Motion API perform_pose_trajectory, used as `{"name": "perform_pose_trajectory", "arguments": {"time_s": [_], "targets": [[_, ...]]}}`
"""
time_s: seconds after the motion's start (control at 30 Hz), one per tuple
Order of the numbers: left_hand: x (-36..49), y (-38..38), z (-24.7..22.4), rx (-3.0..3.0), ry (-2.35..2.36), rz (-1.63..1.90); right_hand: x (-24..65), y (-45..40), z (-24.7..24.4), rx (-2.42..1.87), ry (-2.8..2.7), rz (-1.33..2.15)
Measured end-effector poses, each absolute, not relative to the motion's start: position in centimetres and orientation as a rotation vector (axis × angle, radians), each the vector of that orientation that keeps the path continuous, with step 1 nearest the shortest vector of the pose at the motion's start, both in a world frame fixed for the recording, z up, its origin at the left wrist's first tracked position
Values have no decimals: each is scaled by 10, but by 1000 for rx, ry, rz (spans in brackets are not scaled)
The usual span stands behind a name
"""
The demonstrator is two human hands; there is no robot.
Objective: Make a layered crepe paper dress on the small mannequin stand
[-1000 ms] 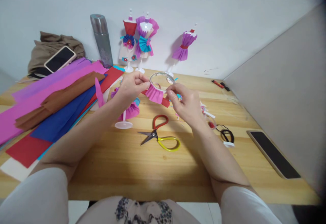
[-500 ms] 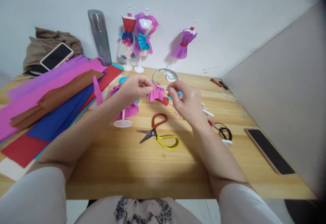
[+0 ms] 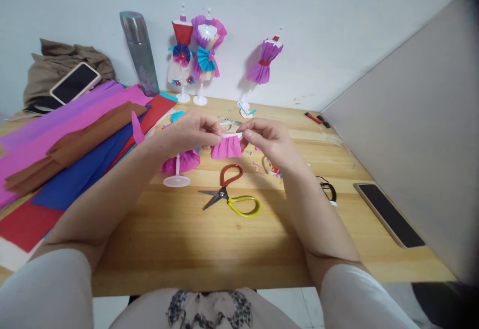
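My left hand [image 3: 200,128] is closed, pinching the left end of a pleated pink crepe paper strip [image 3: 226,148] with a white band along its top edge. My right hand [image 3: 267,138] is closed at the other end of that band, on what looks like a thin roll of tape [image 3: 230,123] seen nearly edge-on behind the paper. Below the hands lie scissors [image 3: 223,192] with one red and one yellow handle, blades parted. A small dress stand [image 3: 177,181] with pink paper lies by my left wrist, partly hidden.
Stacked coloured crepe paper [image 3: 86,166] covers the left side. Three dressed mini mannequins [image 3: 182,52] and a grey bottle [image 3: 140,54] stand by the wall. One phone [image 3: 76,83] rests on brown cloth, another [image 3: 389,214] at right. Paper scraps [image 3: 256,165] lie near my right hand.
The tape ring has tipped from an open circle to nearly edge-on and sits lower. The pink strip now hangs flatter between both hands, its white band showing. The view has shifted slightly.
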State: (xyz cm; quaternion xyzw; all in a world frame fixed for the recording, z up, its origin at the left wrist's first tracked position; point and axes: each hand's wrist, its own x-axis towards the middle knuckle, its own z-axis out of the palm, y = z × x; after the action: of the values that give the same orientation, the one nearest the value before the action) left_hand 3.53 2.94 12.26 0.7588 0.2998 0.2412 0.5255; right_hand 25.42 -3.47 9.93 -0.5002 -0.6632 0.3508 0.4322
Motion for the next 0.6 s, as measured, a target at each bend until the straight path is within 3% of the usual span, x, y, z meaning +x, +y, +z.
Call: {"name": "perform_pose_trajectory", "arguments": {"time_s": [0.3,0.47,0.6], "targets": [[27,36,135,1263,734,605,259,-39,99,-977,-1500,1204],[28,34,139,1223,710,611,261,-46,104,-988,-1724,1188],[29,37,134,1217,664,556,266,-52,117,-1109,-1932,960]]}}
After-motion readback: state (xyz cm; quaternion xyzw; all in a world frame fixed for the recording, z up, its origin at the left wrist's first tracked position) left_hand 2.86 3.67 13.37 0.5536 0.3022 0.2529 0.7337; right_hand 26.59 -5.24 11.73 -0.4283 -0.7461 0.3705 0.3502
